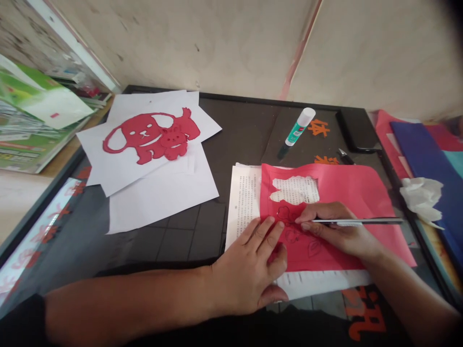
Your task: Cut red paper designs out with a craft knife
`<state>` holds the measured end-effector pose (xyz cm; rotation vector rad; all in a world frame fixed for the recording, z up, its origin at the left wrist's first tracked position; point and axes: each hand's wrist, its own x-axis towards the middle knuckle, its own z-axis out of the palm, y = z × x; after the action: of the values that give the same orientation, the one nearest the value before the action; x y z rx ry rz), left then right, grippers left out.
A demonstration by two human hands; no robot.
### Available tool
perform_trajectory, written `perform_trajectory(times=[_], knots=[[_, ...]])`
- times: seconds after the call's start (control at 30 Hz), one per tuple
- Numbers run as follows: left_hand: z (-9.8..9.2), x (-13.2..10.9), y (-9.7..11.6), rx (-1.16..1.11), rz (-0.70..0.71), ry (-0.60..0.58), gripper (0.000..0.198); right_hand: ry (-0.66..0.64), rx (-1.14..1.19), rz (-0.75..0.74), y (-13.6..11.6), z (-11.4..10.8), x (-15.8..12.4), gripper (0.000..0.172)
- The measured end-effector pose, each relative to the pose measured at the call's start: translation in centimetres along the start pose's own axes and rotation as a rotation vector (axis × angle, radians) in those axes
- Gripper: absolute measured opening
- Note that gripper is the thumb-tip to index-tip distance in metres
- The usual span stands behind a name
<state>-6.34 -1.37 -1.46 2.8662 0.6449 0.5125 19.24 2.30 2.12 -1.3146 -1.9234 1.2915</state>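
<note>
Pressing a spread left hand (249,267) flat on a red paper sheet (361,193), a person grips a slim metal tool (361,221) in the right hand (334,229), its tip hidden behind the fingers. The hands are apart but close together, both resting on the sheet, which lies over a printed text page (246,202). One rabbit-like hole (294,189) is already cut in the red sheet just beyond the hands, with the printed page showing through it. Between the hands, thin dark outlines (291,235) of small figures and a leaf mark the red paper, and none appears cut yet.

Left of the left hand, a finished red dog cutout (141,131) lies on loose white paper sheets (195,193), spread across a black desk mat (246,125). Beyond the right hand, a glue stick (298,126) lies near an orange paper character (318,127). To the right of the right hand, a crumpled tissue (421,197) sits against blue paper (423,144). Farther left, past the white sheets, stands a pile of green-covered books (29,130).
</note>
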Motion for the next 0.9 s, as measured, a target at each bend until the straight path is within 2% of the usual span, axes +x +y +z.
perform_trajectory(times=[0.2,0.4,0.67,0.9], knots=[[0.0,0.0,-0.1,0.009,0.005,0.01,0.068,0.008,0.008,0.005,0.4,-0.1,-0.2,0.013],[-0.1,0.1,-0.1,0.023,0.0,-0.006,0.065,0.097,0.133,-0.009,1.5,0.2,-0.7,0.01],[0.1,0.0,0.0,0.023,-0.006,0.003,0.067,0.072,0.024,-0.02,1.0,0.5,-0.4,0.008],[0.2,0.1,-0.1,0.015,-0.009,0.007,0.067,0.061,-0.002,-0.019,0.8,0.5,-0.3,0.012]])
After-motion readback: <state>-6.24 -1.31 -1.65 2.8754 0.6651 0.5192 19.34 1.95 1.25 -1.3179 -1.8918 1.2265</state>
